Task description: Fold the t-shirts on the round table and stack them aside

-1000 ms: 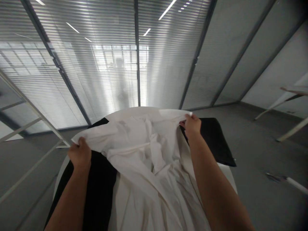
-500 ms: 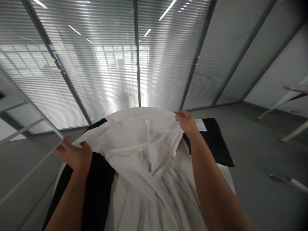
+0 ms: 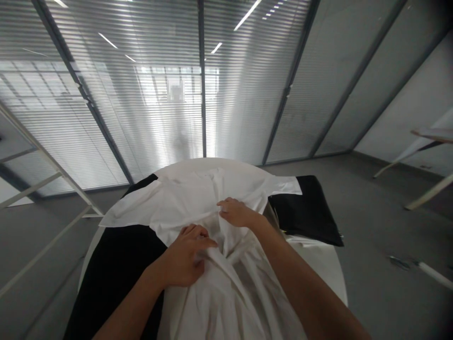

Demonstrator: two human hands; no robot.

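A white short-sleeved dress (image 3: 177, 196) lies spread over a round white table, its neckline toward the far edge. The folds gather at its middle, and the lower part runs out of view toward me. My left hand (image 3: 191, 255) is closed on the cloth left of the gathers, with a fold raised at its fingers. Further up and to the right, my right hand (image 3: 235, 212) pinches the front strip of the dress. Both sleeves lie out to the sides, untouched by either hand.
Black cloth (image 3: 120, 264) lies under the left sleeve. A folded black item (image 3: 307, 212) sits under the right sleeve at the rim of the white table (image 3: 332, 269). A pale metal frame (image 3: 53, 163) stands at left; a glass partition with blinds (image 3: 170, 108) is behind.
Both hands have left the sleeves and come inward to the middle of the dress. The sleeves now lie flat, and both hands have taken hold of the front cloth.
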